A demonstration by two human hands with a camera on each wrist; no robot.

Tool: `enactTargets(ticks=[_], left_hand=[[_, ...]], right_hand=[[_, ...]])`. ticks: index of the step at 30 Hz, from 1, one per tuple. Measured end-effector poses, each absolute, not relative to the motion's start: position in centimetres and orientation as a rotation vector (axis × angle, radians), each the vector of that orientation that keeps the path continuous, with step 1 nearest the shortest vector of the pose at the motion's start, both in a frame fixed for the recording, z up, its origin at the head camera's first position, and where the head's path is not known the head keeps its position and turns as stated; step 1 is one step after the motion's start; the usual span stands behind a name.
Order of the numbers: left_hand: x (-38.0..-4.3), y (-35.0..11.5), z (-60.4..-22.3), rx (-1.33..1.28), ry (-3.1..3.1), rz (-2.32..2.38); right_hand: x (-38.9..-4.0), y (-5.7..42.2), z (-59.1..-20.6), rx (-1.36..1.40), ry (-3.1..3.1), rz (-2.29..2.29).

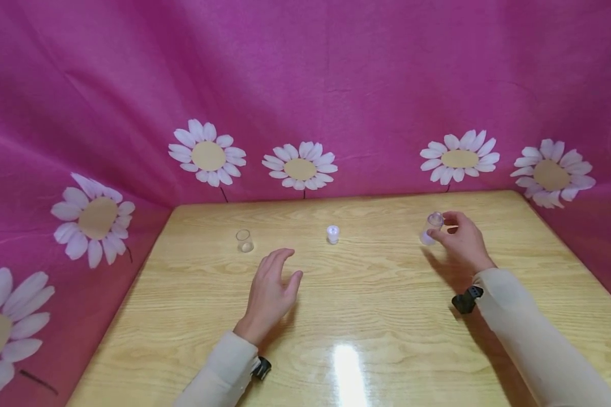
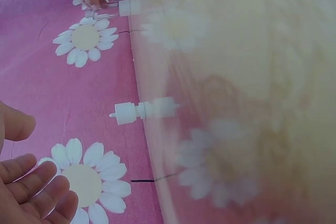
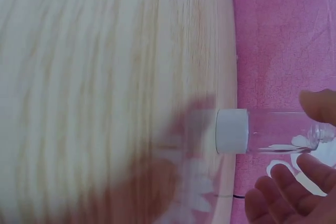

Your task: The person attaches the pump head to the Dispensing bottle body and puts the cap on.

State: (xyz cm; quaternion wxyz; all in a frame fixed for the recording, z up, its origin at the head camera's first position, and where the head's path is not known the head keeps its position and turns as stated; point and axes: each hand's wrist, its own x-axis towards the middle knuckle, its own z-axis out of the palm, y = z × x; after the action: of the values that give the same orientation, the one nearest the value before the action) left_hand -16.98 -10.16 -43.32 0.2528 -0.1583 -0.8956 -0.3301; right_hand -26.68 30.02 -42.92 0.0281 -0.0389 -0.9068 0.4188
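Observation:
On the right, a clear bottle [image 1: 429, 234] with a white lower end stands upright on the table. My right hand [image 1: 463, 240] is around its upper part, thumb in front and fingers at the far side. In the right wrist view, the thumb and fingers [image 3: 286, 187] lie either side of the clear bottle [image 3: 278, 129]; firm contact cannot be made out. Over the table, left of the middle, my left hand [image 1: 272, 288] is raised with loosely curved fingers and holds nothing. A small white nozzle-like piece [image 1: 332, 234] stands beyond it, and a clear cup-shaped piece [image 1: 245, 241] stands farther left.
The wood-grain table [image 1: 366, 294] is glossy and reflects a light near the front. A magenta cloth [image 1: 377, 96] with white daisies hangs along the back and both sides. A black strap piece [image 1: 467, 299] sits at the right wrist.

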Motion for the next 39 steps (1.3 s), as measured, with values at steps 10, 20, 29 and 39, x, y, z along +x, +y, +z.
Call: enactTargets(ticks=[10,20,29,39], left_hand=[[-17.3,-10.0,-42.9,-0.429,-2.448,-0.946],[-17.3,-9.7,-42.9,-0.408,-2.454,-1.005],[-16.0,-10.1,-43.5,-0.342,-2.513,-0.986],[-16.9,-9.9,-42.9,-0.415,-2.451,-0.963]], right_hand=[[-28.0,30.5,-43.8,0.043,-2.909,1.198],[-28.8,30.1,-43.6,0.068,-2.908,1.168],[-28.0,29.7,-44.3,0.045,-2.977,1.23],[-27.7,30.7,-43.6,0.036,-2.941,1.172]])
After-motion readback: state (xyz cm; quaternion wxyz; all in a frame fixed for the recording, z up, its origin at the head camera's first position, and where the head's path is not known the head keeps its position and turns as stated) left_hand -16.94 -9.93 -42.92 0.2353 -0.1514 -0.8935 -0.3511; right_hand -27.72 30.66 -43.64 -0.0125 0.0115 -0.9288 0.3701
